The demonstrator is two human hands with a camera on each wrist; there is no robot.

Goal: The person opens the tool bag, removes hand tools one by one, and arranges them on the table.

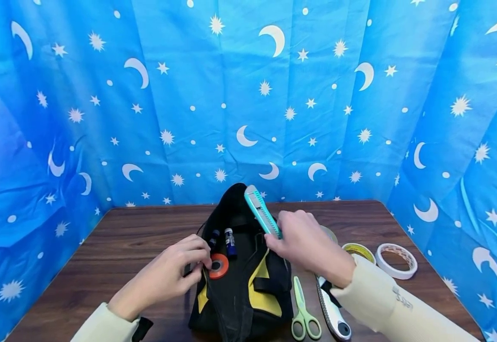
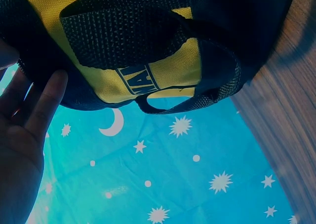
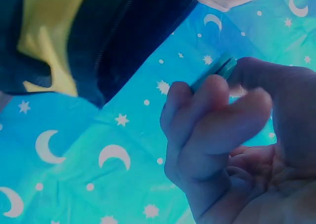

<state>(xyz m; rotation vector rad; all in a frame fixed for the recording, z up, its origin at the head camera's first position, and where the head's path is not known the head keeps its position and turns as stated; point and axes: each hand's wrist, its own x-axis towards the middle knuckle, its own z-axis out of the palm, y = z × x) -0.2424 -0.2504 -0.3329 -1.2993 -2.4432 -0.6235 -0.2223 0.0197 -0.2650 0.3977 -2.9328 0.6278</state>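
In the head view, my right hand [image 1: 306,242] holds a teal box cutter [image 1: 263,213] by its lower end, raised above the right side of an open black-and-yellow tool bag [image 1: 265,300]. The right wrist view shows the fingers curled, with the box cutter's end [image 3: 224,68] between them and the thumb. My left hand [image 1: 169,266] grips the bag's left rim, fingers at the edge beside an orange tape roll [image 1: 220,274]. A small bottle or tube with a blue label [image 1: 230,243] stands inside the bag, and a darker one [image 1: 214,237] is partly hidden next to it.
Right of the bag lie light green scissors [image 1: 301,304] and a white-handled tool [image 1: 335,313], partly under my right sleeve. Farther right are a yellow tape roll [image 1: 366,250] and a white tape roll [image 1: 408,273]. A blue star-patterned cloth [image 1: 240,109] encloses the wooden table [image 1: 137,237].
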